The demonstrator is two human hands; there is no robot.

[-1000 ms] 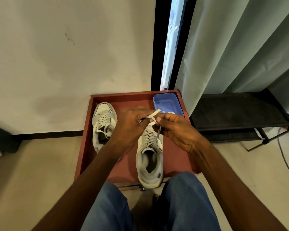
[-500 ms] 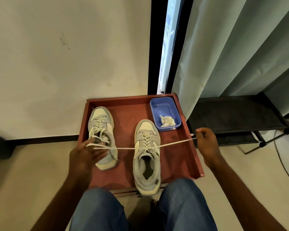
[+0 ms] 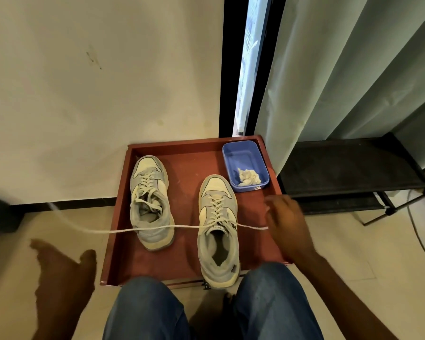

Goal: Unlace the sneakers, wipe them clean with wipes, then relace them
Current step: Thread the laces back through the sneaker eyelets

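Two grey and cream sneakers stand in a red tray [image 3: 113, 244], toes toward the wall. The left sneaker [image 3: 150, 192] is laced with loose ends. The right sneaker [image 3: 217, 241] has its white lace [image 3: 157, 227] pulled out sideways through the top eyelets. The lace's left part curls up, blurred, over the floor. My left hand [image 3: 59, 263] is low at the left, blurred, fingers spread, apart from the lace. My right hand [image 3: 286, 219] hovers by the lace's right end, fingers loose, holding nothing that I can make out.
A blue tub [image 3: 241, 155] with crumpled wipes [image 3: 248, 177] sits in the tray's far right corner. A black shoe rack [image 3: 341, 168] and a curtain [image 3: 329, 69] stand to the right, a cable [image 3: 417, 231] beside them. My knees in jeans [image 3: 147, 307] touch the tray's near edge.
Both hands pulled the lace ends apart and outward, then let go. The left hand dropped to the lower left; the lace's left end whips free. The right hand moved back toward the shoe.
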